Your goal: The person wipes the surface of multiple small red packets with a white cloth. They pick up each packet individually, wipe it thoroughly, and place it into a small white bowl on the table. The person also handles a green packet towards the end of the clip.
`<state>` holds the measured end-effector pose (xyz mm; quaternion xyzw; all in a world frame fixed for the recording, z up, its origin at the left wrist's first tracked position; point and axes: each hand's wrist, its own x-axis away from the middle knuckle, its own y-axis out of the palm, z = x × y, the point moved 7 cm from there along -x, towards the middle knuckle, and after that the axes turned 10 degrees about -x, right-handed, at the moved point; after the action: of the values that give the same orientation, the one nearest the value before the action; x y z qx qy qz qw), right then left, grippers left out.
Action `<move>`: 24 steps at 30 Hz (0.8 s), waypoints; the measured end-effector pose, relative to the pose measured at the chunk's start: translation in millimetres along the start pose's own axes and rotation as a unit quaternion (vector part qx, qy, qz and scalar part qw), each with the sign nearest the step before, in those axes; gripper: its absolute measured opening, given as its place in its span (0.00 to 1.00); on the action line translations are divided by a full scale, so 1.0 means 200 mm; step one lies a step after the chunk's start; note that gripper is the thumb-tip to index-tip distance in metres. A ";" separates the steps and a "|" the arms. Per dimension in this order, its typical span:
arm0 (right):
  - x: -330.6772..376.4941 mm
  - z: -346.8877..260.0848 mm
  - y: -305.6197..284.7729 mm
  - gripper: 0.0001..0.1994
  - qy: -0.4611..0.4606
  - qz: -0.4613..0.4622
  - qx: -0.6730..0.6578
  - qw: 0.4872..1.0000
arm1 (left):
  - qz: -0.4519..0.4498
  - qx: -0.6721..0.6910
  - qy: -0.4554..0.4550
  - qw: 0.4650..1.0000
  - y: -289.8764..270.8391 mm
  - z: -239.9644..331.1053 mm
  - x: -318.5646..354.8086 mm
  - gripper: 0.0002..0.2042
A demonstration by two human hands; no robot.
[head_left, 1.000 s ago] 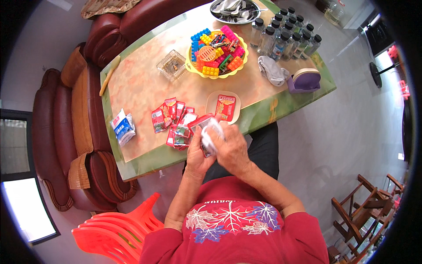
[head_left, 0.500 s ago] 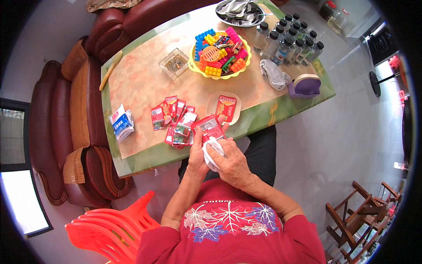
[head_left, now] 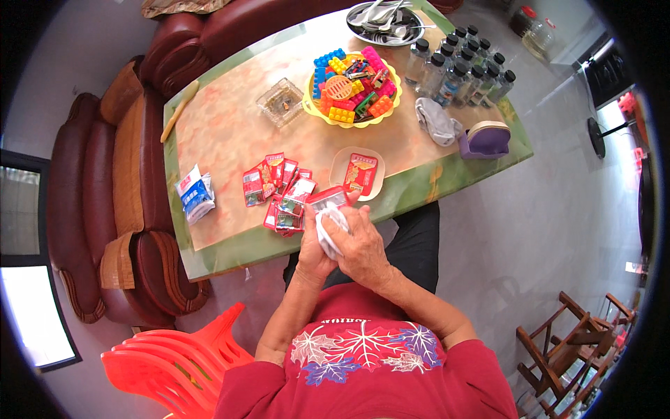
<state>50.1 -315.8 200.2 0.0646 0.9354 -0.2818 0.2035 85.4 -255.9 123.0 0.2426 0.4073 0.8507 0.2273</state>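
Over the table's near edge, my left hand (head_left: 313, 246) is closed on a small red packet (head_left: 328, 198), whose far end shows past my fingers. My right hand (head_left: 363, 246) grips a white cloth (head_left: 331, 234) and presses it against the packet. Just beyond my left hand lies a loose heap of similar red packets (head_left: 296, 193), some with their clear, green-tinged backs up. A cream square dish (head_left: 338, 183) with one red packet (head_left: 360, 173) on it sits beyond my right hand.
A yellow basket (head_left: 309, 108) of toy bricks stands mid-table beside a glass ashtray (head_left: 269, 110). Clear bottles (head_left: 447, 87), a grey cloth (head_left: 437, 123) and a purple holder (head_left: 486, 144) are right. A cutlery bowl (head_left: 363, 36) stands far back, a blue-white bag (head_left: 196, 195) left.
My right hand and the white cloth have slid up over the packet, covering more of it. The packet now tilts flatter, with less of its face showing.
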 end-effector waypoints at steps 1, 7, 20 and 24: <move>0.04 0.02 0.02 0.23 0.004 -0.021 -0.011 1.000 | 0.012 0.010 0.001 1.000 -0.04 0.01 0.00 0.32; 0.23 0.13 0.08 0.20 0.061 -0.103 -0.172 0.978 | 0.143 -0.145 -0.013 0.979 -0.29 -0.01 -0.03 0.22; 0.34 0.38 -0.03 0.19 0.181 -0.103 -0.218 0.953 | 0.262 -0.817 0.086 0.507 -0.34 -0.01 -0.54 0.48; 0.37 0.41 -0.04 0.19 0.206 -0.107 -0.221 0.947 | 0.301 -0.831 0.078 0.461 -0.39 -0.02 -0.60 0.49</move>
<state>9.7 -367.5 110.7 -0.0256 0.9972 -0.0687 -0.0157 191.6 -283.5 30.4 -0.0210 -0.5748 0.8178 0.0186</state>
